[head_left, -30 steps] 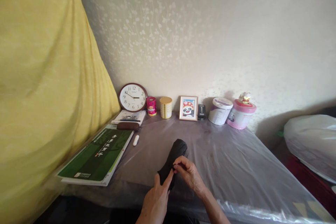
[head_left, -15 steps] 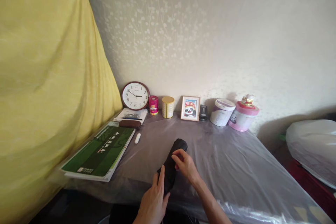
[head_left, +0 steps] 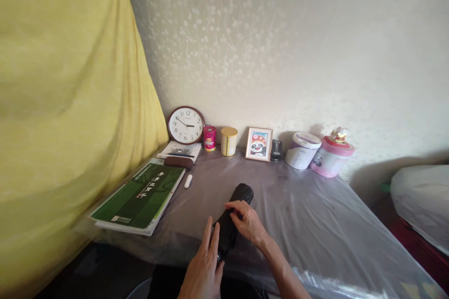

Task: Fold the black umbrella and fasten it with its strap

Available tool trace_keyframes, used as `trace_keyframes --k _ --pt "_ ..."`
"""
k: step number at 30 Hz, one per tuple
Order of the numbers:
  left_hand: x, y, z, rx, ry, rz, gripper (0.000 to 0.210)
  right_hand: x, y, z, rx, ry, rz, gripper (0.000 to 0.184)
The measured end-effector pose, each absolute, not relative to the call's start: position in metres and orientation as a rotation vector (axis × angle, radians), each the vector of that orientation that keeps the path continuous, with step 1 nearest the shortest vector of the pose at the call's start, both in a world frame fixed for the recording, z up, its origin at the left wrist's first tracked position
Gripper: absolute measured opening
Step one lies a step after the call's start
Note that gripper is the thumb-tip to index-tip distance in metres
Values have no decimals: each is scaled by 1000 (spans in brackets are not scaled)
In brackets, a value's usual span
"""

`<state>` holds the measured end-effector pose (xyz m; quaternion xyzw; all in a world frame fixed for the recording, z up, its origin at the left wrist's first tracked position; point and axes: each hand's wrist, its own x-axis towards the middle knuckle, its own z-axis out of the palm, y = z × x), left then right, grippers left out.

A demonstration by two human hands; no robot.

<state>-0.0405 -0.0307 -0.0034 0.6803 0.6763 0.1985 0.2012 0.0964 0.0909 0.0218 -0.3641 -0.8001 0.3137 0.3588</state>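
A black folded umbrella (head_left: 242, 192) lies slantwise over the front part of the table, its far end pointing away and to the right. My left hand (head_left: 205, 261) grips its near end from the left, the thumb beneath on the right and two fingers stretched along the side. A small shiny bit of the near end shows by the thumb; the rest is behind the hand. Over the middle of the umbrella, my right hand (head_left: 247, 222) has thumb and index finger pinched at the cloth. Whether a strap is between those fingertips I cannot tell.
Left on the plastic-covered table (head_left: 298, 224) lie a green book (head_left: 140, 196), a brown case (head_left: 178, 162) and a white stick-like item (head_left: 188, 181). Along the wall stand a clock (head_left: 186, 125), tins (head_left: 229, 141), a picture frame (head_left: 258, 144) and tubs (head_left: 303, 150).
My right hand's fingertips have shifted left across the umbrella. The fingers of my left hand are spread farther apart. The whole view has swung slightly left.
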Motion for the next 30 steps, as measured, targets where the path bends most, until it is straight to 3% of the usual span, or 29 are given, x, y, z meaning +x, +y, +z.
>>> trace_keyframes --k 8,13,17,25,30 --pt "-41 -28 -15 1955 1831 552 80 97 91 7 -875 -1950 836 20" --pt "-42 -27 -22 1984 1834 556 77 109 87 6 -906 -1672 1096 12" --pt "-42 -27 -20 2002 1822 558 76 141 81 12 -1007 -1553 1273 17" --pt "-42 -27 -19 1964 1838 515 74 202 87 -14 -1259 -1254 1059 37" --pt "-45 -27 -16 1889 1754 624 72 212 90 -37 -1337 -1313 1013 40"
